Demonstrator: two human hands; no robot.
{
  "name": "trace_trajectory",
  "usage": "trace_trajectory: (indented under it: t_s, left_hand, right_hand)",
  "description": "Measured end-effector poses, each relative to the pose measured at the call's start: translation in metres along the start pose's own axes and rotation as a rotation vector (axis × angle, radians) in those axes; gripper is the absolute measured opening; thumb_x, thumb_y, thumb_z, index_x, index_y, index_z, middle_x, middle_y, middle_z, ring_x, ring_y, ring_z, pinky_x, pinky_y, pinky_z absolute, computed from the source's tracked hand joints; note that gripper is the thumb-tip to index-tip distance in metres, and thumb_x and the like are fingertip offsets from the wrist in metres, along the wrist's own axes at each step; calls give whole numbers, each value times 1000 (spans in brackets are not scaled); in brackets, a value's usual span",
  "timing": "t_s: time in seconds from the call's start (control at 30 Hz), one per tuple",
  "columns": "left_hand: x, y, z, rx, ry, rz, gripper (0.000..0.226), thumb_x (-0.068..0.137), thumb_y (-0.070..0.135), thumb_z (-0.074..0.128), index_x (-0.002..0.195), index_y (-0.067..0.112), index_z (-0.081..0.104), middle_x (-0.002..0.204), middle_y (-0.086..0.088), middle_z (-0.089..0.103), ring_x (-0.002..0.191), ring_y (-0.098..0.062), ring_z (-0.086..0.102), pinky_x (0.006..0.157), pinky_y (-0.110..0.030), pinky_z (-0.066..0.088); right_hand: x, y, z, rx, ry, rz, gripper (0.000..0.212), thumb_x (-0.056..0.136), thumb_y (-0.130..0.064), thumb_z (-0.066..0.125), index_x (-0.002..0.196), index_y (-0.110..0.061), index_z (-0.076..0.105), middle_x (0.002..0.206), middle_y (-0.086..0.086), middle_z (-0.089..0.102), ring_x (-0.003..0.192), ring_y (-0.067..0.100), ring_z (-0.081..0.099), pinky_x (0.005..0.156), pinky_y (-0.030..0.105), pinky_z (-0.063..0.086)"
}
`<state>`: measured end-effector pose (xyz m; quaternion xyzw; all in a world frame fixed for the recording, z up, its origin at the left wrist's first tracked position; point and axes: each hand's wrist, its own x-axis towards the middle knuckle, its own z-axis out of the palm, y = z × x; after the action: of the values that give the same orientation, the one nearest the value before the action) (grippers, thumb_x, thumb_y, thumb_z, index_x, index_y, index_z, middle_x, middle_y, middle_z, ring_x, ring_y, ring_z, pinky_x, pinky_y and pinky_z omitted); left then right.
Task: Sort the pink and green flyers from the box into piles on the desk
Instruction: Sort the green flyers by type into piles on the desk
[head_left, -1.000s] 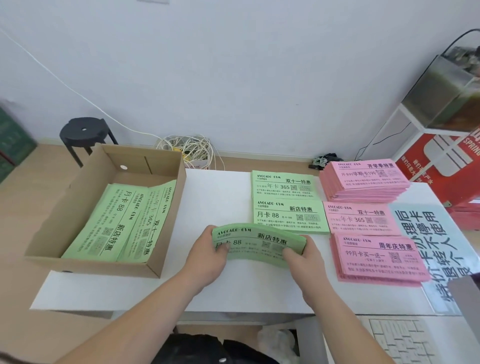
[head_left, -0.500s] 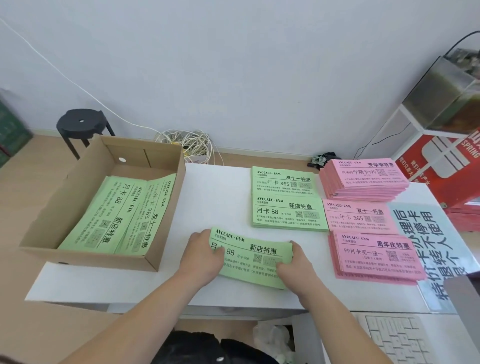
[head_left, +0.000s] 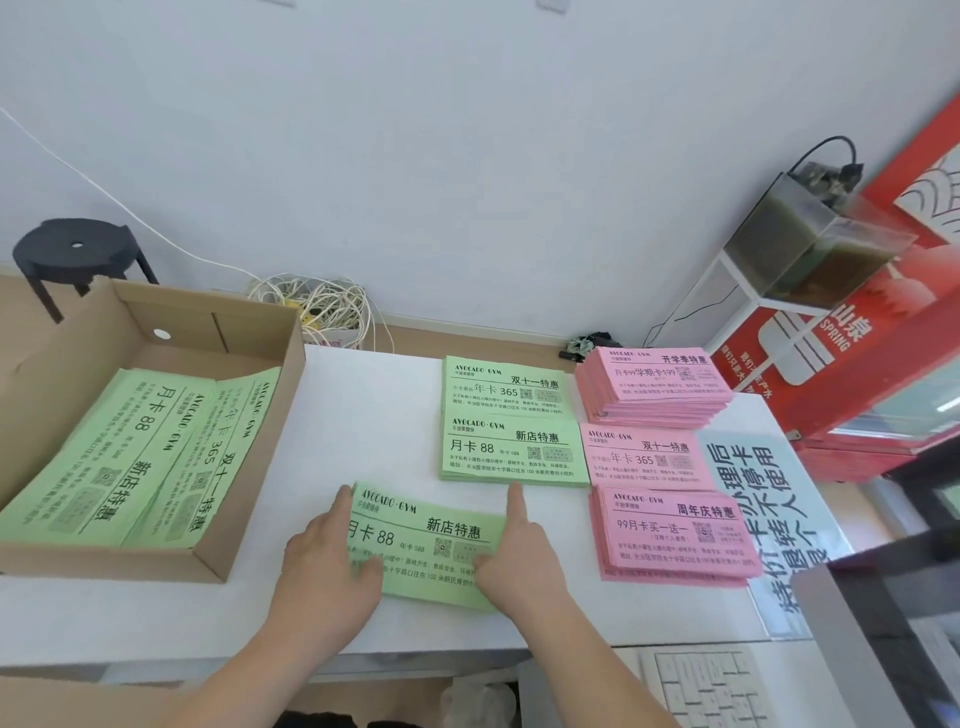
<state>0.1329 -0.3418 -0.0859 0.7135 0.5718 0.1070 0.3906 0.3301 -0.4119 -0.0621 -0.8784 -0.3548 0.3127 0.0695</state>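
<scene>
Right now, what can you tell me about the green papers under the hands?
The green flyer stack is a thin pile of light green paper printed in black: AVOCADO·GYM, 月卡 88, a small QR code. It lies flat and slightly skewed on the white desk, in front of another green pile. The left hand presses its left end, the right hand its right end, thumbs on top, index fingers straight along the edges.

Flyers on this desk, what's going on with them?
A person is sorting flyers by colour. The left hand and right hand press on a green stack lying at the front of the desk. Two green piles and three pink piles sit beyond and beside it; more green flyers lie in the box.
</scene>
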Motion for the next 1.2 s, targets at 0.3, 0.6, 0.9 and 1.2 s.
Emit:
trace_trajectory:
  t_s: [0.3, 0.6, 0.9, 1.2]
  left_hand:
    - [-12, 15, -1, -107, 17, 55, 81, 99, 25, 61, 164, 22, 12, 162, 9, 32, 148, -15, 28, 118, -29, 26]
    - [-49, 13, 10, 113, -52, 499, 63, 105, 25, 42, 163, 29, 18, 168, 13, 18, 155, -4, 15, 126, -28, 21]
    - [-31, 0, 3, -82, -26, 109, 83, 94, 27, 59, 163, 28, 14, 155, 12, 36, 143, -12, 32, 117, -25, 27]
    - [-59, 8, 31, 50, 23, 772, 44, 89, 8, 52, 130, 13, 65, 145, -1, 57, 127, -20, 57, 110, -32, 47]
  right_hand:
    - [-9, -7, -4, -271, 34, -116, 49, 97, -8, 44, 139, -32, 52, 121, 5, 46, 101, 27, 62, 78, 34, 50]
    - [-3, -5, 1, -289, -25, -154, 30, 98, -48, 50, 120, -32, 61, 116, 4, 41, 97, 27, 61, 90, 38, 54]
    - [-1, -5, -5, -280, -75, -187, 61, 84, -78, 54, 122, -31, 64, 109, 2, 42, 103, 18, 60, 79, 32, 50]
    - [2, 0, -8, -252, -189, -180, 23, 78, -29, 43, 90, -30, 64, 92, 4, 63, 109, 19, 41, 86, 36, 54]
